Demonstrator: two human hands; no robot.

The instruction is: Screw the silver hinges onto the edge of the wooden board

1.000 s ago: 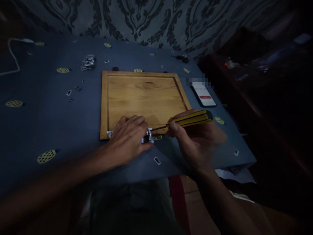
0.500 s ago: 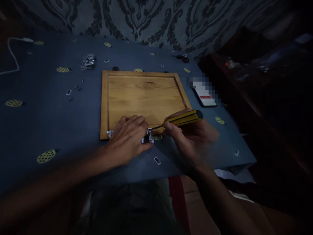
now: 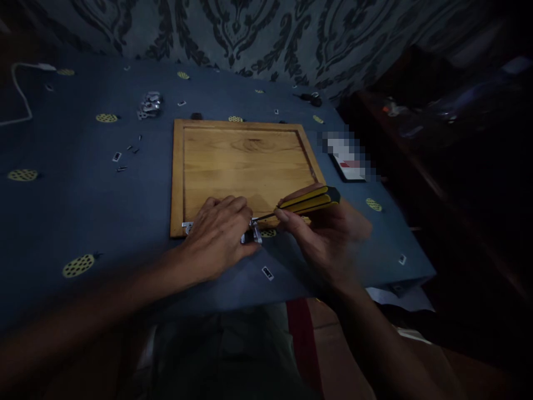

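Note:
A framed wooden cabinet door (image 3: pixel 245 161) lies flat on the table. At its near edge sits a metal hinge (image 3: pixel 257 234), partly covered by my left hand (image 3: pixel 220 230), whose fingers are curled over it and press it to the frame. Another hinge (image 3: pixel 187 228) shows at the near left corner, beside that hand. My right hand (image 3: pixel 320 239) is closed around a yellow and black screwdriver (image 3: pixel 308 201). The shaft slants down to the left, its tip at the hinge by my left fingertips. Any screw under the tip is too small to make out.
A patterned blue cloth (image 3: pixel 83 211) covers the table. Several metal hinges (image 3: pixel 150 105) lie in a pile at the back left, with several screws (image 3: pixel 132 149) in front. A phone (image 3: pixel 353 173) rests at the right, a dark object (image 3: pixel 310 99) behind it. A white cable (image 3: pixel 25 97) is far left.
The screwdriver's handle has shifted slightly left and turned a little in my right hand. My left hand, the hinge and the door stay in place.

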